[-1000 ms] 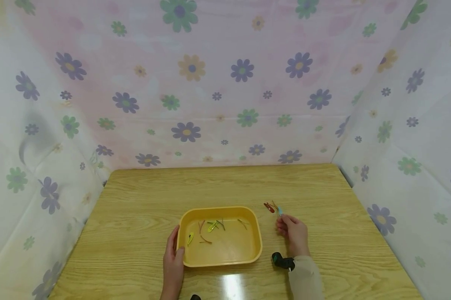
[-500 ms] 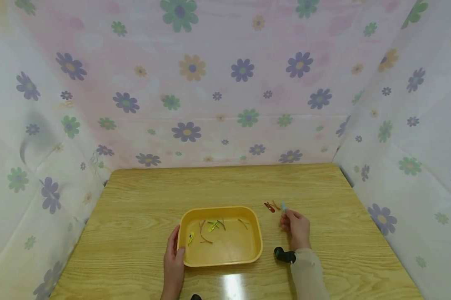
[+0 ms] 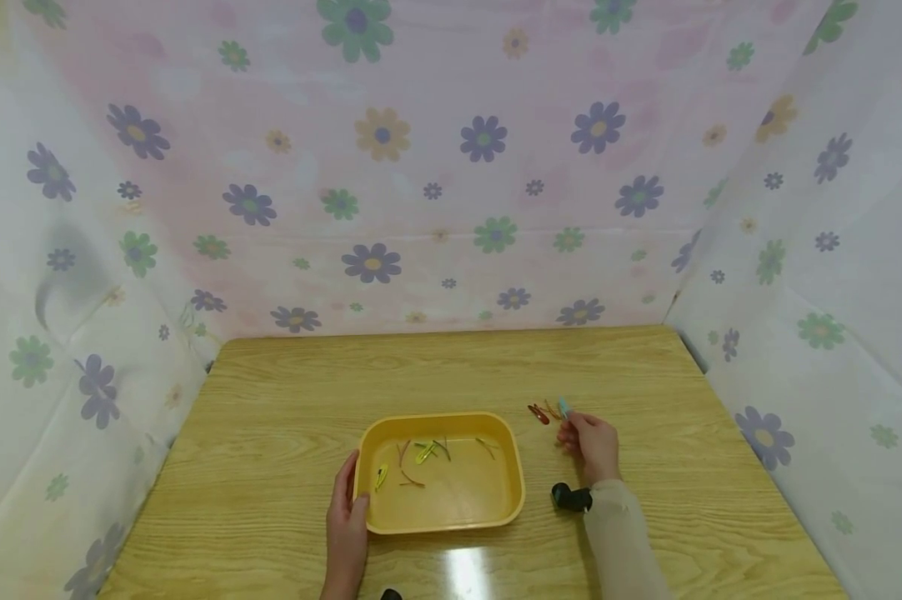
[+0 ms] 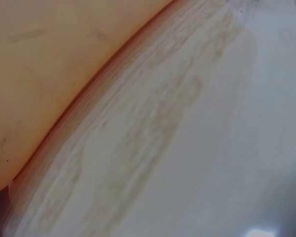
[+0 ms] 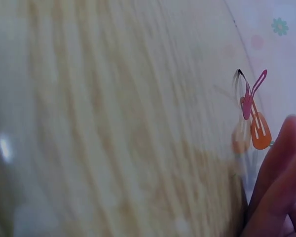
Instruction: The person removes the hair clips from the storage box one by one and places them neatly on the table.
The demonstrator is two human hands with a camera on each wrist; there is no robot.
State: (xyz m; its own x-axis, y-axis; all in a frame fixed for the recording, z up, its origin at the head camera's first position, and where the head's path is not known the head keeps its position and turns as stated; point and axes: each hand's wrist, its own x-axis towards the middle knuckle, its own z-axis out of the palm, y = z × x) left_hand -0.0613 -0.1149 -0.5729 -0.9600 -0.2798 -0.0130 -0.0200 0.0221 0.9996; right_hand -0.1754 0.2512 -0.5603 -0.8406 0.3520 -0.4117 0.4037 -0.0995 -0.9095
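Observation:
My left hand (image 3: 346, 533) holds the yellow plastic tray (image 3: 451, 528) by its left side, thumb at the front-left corner and fingers along the outer wall. Between the thumb and fingertips of my right hand (image 3: 595, 446), a light blue hair clip (image 3: 563, 407) is pinched just over the table, right of the tray. Close beside it lie a red hair clip (image 3: 538, 414) and an orange hair clip (image 3: 552, 409). In the right wrist view the pinkish-red clip (image 5: 246, 106) and orange clip (image 5: 261, 132) stand out near my fingers; the blue clip is mostly hidden there.
Several snap hair clips lie scattered inside the tray, among them a yellow-green one (image 3: 424, 453) and another at the left (image 3: 381, 477). The wood-grain table (image 3: 286, 383) is enclosed by flower-patterned cloth (image 3: 436, 217) at the back and sides.
My right hand has shifted slightly right and away from me with the blue clip, drawing it a little apart from the orange clip. The left hand and tray stay in place.

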